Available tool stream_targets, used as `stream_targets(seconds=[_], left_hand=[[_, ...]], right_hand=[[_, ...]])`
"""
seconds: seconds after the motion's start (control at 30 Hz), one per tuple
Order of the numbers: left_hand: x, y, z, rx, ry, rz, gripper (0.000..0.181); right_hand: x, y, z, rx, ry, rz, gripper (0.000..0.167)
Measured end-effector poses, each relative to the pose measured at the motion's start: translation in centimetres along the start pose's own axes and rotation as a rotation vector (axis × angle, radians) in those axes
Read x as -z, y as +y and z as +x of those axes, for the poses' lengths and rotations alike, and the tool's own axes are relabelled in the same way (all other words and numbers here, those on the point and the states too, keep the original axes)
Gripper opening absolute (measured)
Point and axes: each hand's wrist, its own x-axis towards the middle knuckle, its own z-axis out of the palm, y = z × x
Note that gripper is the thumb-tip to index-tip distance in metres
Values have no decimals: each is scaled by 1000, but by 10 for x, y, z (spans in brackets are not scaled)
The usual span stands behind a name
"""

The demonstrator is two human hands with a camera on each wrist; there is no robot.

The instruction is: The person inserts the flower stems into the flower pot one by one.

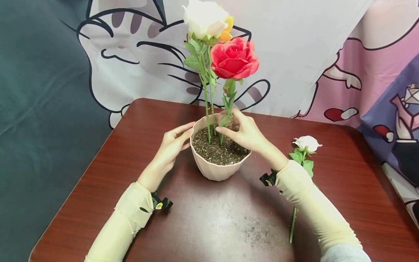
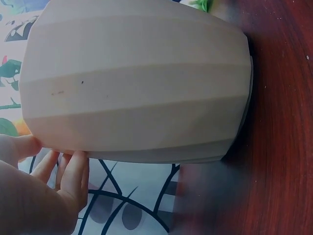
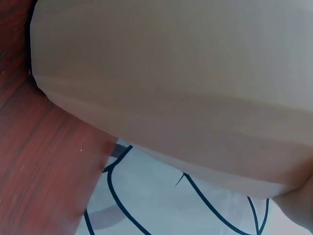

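A pale pink faceted flower pot (image 1: pixel 217 170) of dark soil (image 1: pixel 216 154) stands on the table. Upright in it are a white rose (image 1: pixel 204 19), a yellow flower (image 1: pixel 226 30) partly behind it, and a red rose (image 1: pixel 234 60). My left hand (image 1: pixel 171 145) holds the pot's left rim, thumb at the edge and fingers along the outer wall (image 2: pixel 63 178). Over the right rim, my right hand (image 1: pixel 245 133) pinches the red rose's stem low down, thumb in front; leaves partly hide its fingers. The right wrist view shows mostly pot wall (image 3: pixel 171 83).
Another white rose (image 1: pixel 307 144) lies on the table to the right, its stem partly hidden under my right sleeve (image 1: pixel 311 196). The reddish-brown table (image 1: pixel 108 174) ends at a cloth backdrop (image 1: pixel 288 72) printed with cartoon cats. A dark green cloth (image 1: pixel 39 109) hangs at left.
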Motion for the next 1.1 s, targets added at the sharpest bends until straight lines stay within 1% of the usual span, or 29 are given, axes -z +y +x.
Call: stream_targets(seconds=[0.1,0.27,0.4,0.53,0.63,0.7,0.8,0.87,0.93,1.0,1.1], left_hand=[[-2,-1,1,5,-8,-2,38],[-2,-4,0,24,-14,0,38],[-2,-6,-1,32,-21,1,38],[-2,-7,-1,25,-20,-4,39],[-2,-7,1,26,-21,-6,38],[-2,-7,1,29,-23,-3,38],[-2,-5,1,35,-24,6,39],[-1,-3,0,29,-25,10,39],[0,-2,0,23,-26,14,40],[2,0,1,14,-26,16,40],[4,1,1,9,-28,16,41]], right_hand=[[0,1,-3,-39,57,-3,47],[-2,3,-9,-80,112,26,62],[0,6,-19,-89,129,41,72],[6,11,-31,-99,135,80,75],[17,12,-43,-125,152,118,74],[29,3,-51,-146,159,131,72],[45,5,-66,-169,186,99,70],[56,11,-77,-186,215,87,69],[65,26,-90,-216,250,79,69],[75,34,-103,-256,277,79,68],[84,45,-123,-305,314,129,65]])
